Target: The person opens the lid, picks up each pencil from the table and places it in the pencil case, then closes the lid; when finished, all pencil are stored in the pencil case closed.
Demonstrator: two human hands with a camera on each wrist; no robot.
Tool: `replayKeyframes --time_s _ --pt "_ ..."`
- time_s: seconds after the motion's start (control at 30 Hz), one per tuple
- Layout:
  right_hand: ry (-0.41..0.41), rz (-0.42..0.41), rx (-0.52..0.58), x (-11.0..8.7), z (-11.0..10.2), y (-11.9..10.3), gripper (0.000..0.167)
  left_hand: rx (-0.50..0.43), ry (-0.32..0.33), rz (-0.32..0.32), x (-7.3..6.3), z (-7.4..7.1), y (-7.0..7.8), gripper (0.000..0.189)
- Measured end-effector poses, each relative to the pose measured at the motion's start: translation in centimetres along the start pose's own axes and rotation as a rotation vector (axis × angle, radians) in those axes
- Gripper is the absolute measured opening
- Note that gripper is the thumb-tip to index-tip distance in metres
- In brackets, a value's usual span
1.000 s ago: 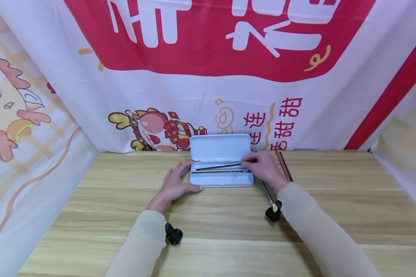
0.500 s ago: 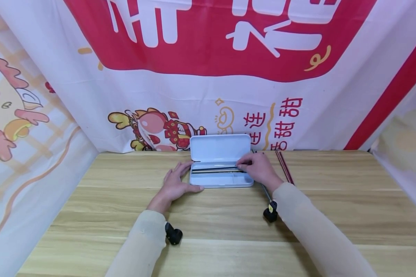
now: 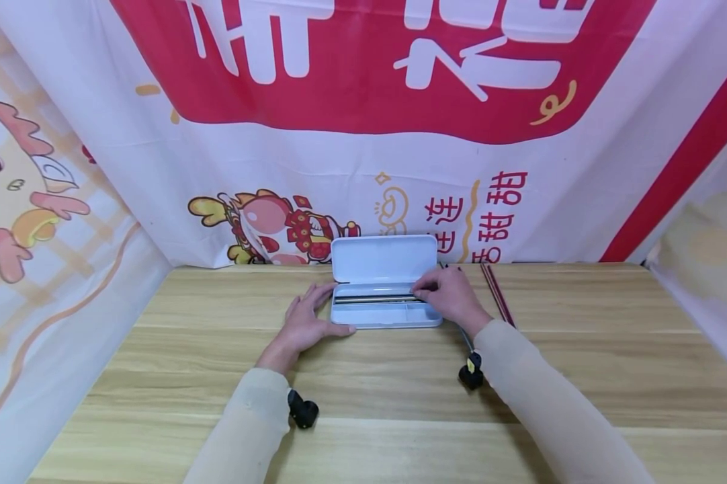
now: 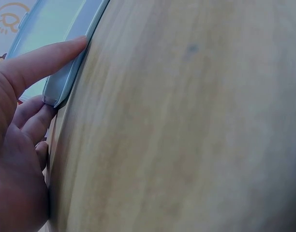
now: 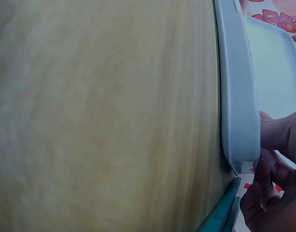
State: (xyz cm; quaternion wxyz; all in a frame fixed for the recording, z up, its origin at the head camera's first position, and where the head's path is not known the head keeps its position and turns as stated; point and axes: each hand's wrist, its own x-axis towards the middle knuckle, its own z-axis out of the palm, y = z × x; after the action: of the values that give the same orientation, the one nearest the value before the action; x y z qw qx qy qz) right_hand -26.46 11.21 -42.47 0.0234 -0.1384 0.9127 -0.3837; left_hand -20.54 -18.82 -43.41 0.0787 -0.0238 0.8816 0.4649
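Note:
A pale blue pencil case point(image 3: 369, 318) lies open near the back of the table, its lid point(image 3: 384, 259) raised against the cloth. Dark and light pencils point(image 3: 372, 298) lie lengthwise in its long compartment. My left hand point(image 3: 308, 323) holds the case's left end, thumb on the front wall and fingers at the rear corner. Over the right end, my right hand point(image 3: 457, 299) pinches a dark pencil's end between thumb and fingers; the fingertips partly hide it. In the right wrist view the fingers point(image 5: 266, 186) curl beside the case's end, just past teal pencils point(image 5: 223, 208).
Dark red pencils point(image 3: 498, 296) lie on the wooden table point(image 3: 363, 390) to the right of my right hand. The teal pencils are partly under my right wrist. A printed cloth point(image 3: 363, 154) hangs directly behind the table's back edge.
My right hand has moved slightly left and lower, bringing the dark pencil from a slant down alongside the others in the case. The left hand stays put.

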Motion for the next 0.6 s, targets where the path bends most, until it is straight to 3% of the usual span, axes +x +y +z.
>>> replayKeyframes --time_s 0.6 --pt "0.028 0.047 -0.038 -0.25 0.19 -0.61 0.014 -0.003 0.008 0.003 0.04 0.12 -0.06 0.098"
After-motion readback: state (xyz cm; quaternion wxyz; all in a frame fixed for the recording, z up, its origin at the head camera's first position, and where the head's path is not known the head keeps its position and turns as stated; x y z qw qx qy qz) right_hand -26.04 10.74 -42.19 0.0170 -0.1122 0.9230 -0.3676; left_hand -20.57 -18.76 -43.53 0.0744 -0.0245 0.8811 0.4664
